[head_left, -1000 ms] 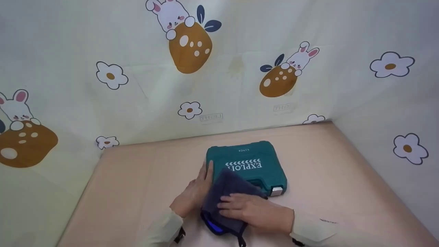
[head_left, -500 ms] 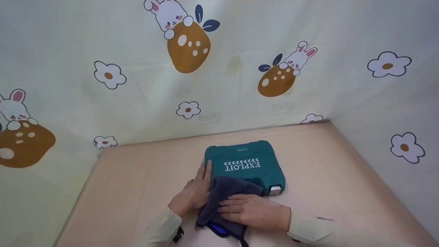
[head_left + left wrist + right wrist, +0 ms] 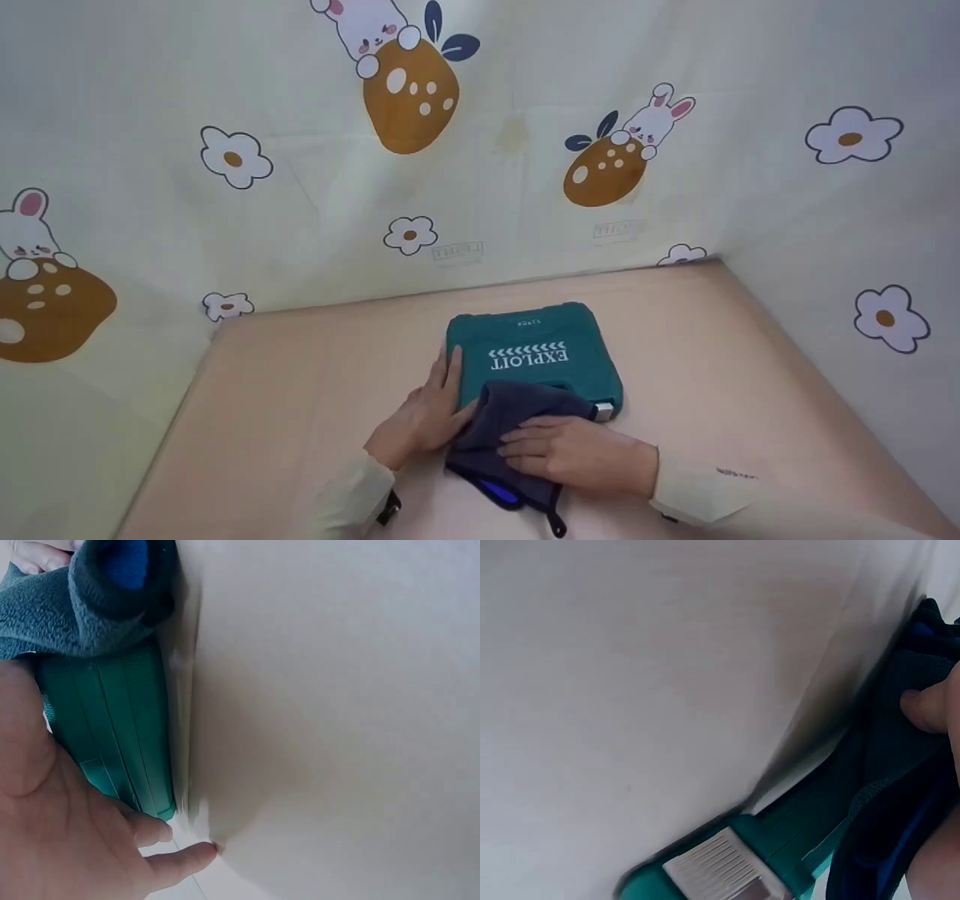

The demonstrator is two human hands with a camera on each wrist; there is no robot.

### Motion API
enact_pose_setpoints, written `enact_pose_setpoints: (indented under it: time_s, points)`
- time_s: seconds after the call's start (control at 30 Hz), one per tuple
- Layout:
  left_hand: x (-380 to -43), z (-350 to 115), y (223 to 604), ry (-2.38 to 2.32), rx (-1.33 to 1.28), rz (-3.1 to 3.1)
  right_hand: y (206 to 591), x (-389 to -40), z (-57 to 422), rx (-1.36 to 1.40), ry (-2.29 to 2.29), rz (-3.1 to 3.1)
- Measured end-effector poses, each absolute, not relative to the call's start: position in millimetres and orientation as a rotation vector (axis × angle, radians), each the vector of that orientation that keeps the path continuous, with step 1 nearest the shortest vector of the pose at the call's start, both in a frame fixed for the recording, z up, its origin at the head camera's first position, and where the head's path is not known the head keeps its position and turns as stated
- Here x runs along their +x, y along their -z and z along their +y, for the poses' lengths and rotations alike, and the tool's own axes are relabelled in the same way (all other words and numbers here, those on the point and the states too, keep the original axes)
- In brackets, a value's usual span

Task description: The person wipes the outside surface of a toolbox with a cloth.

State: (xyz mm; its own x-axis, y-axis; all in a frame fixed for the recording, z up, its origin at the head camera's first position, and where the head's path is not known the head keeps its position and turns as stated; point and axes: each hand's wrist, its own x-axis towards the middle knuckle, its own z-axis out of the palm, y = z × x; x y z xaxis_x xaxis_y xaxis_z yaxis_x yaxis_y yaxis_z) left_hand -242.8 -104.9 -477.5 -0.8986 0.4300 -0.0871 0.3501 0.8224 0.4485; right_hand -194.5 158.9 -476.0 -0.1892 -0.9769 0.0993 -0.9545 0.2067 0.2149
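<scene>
A green hard plastic case point(image 3: 536, 330) with white "EXPLOIT" lettering, upside down from here, lies on the table. My left hand point(image 3: 420, 424) rests along its left side, fingers extended and thumb near the front corner. A dark grey-blue cloth point(image 3: 510, 409) with a bright blue underside drapes over the case's front edge. Flat on this cloth lies my right hand point(image 3: 574, 454), its fingers fairly straight and pointing left. In the right wrist view the thumb presses the cloth at the case's front side. The case's handle area is mostly hidden under the cloth.
A silver latch point(image 3: 716, 866) sits at the case's front right corner. The table point(image 3: 300, 390) is covered in a light tan sheet. Behind and beside it hangs a pale curtain point(image 3: 510, 180) printed with rabbits and flowers.
The right hand and the cloth have shifted to the right along the case's front edge, after the cloth's top drew back off the lettering. The left hand stays at the left side.
</scene>
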Motion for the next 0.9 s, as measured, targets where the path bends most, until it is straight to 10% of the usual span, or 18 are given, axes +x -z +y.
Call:
enact_pose_setpoints:
  time_s: [0.9]
  points:
    - [-242, -104, 478, -0.68, 0.569, 2.812, 472, -198, 212, 1.868, 0.222, -2.26]
